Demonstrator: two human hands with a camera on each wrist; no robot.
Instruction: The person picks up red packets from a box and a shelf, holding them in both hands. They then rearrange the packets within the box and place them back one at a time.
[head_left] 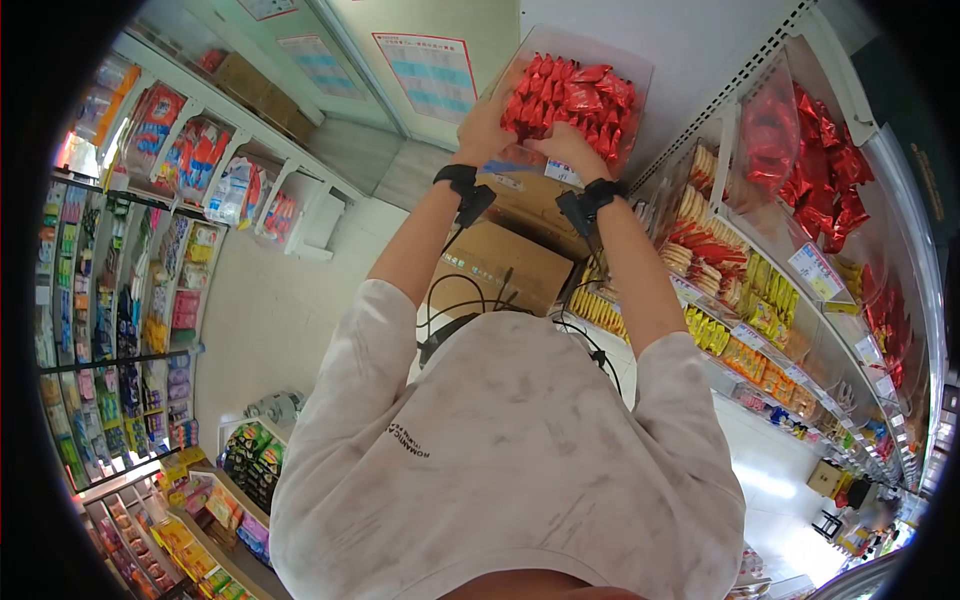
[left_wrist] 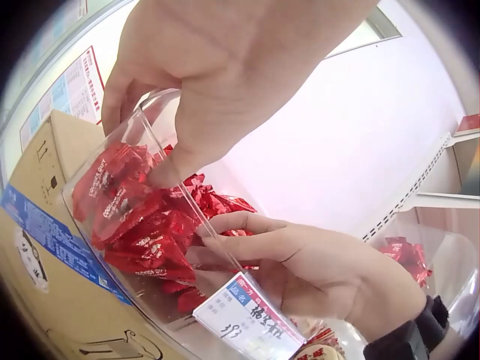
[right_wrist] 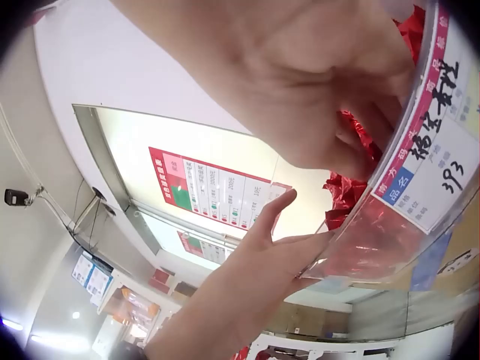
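A clear plastic bin [left_wrist: 94,217] filled with red foil-wrapped packets [head_left: 585,95] stands at the far end of the shelf in the head view. My left hand [head_left: 483,133] grips the bin's left front corner, its thumb inside the wall and its fingers outside. Over the front edge reaches my right hand [head_left: 568,148], with extended fingers touching the packets in the left wrist view. Some of its fingertips are hidden among the packets. A handwritten price tag [left_wrist: 251,319] hangs on the bin's front, just under the right wrist.
Cardboard boxes [head_left: 500,265] stand below the bin. Along the right run shelves with another bin of red packets [head_left: 815,170] and yellow snack packs [head_left: 770,300]. A notice [head_left: 430,75] hangs on the glass door behind. Black cables [head_left: 490,295] loop near the waist.
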